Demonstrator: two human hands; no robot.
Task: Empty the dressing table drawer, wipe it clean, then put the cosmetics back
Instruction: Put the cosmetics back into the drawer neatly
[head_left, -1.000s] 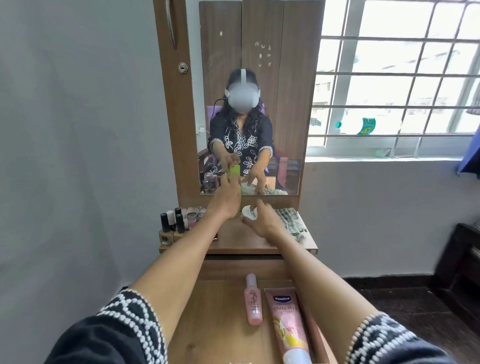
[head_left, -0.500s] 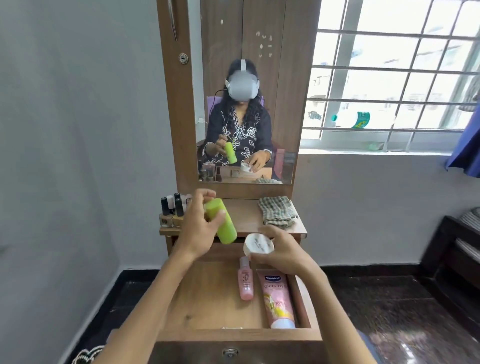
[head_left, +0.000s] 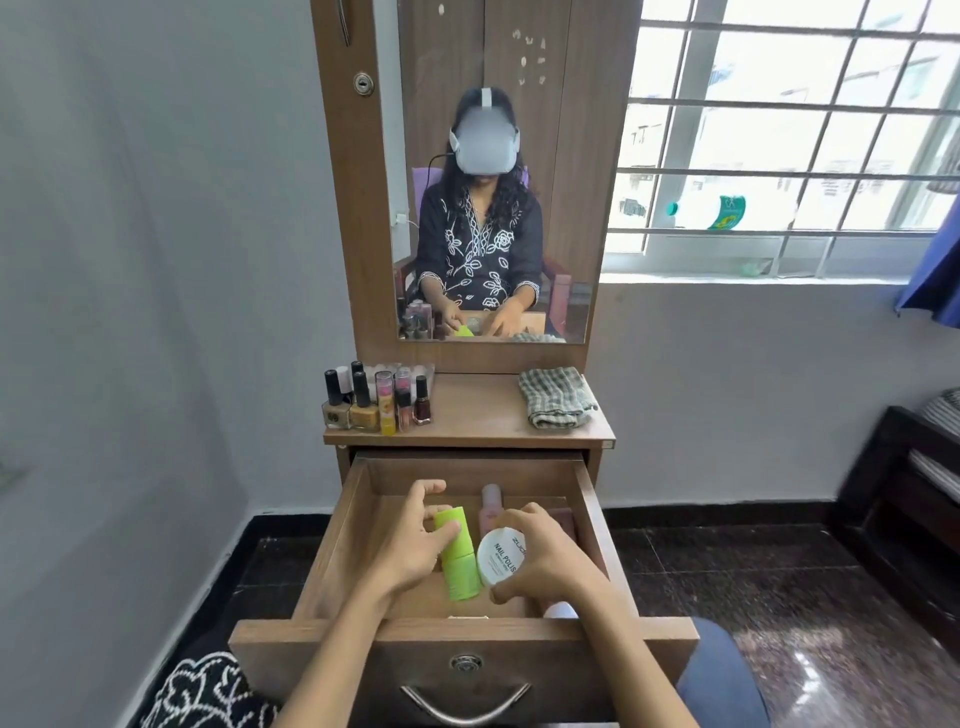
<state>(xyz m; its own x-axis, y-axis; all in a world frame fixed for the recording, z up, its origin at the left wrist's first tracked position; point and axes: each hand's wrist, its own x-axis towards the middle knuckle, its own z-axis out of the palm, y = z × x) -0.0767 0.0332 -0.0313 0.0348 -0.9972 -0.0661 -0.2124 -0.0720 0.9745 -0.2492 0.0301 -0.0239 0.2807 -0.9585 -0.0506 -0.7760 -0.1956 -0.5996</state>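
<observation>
Both hands are working inside the open drawer (head_left: 332, 545): left hand (head_left: 410, 545) is gripping the green tube (head_left: 458, 558), long axis running near-to-far, tilted; right hand (head_left: 545, 558) is pinching the white nail-polish-remover jar (head_left: 501, 556), lid facing the camera. Pink bottle (head_left: 490, 506) is lying just behind them; nail polish bottles (head_left: 374, 400) and checked cloth (head_left: 557, 397) are sitting on the bench (head_left: 472, 410).
</observation>
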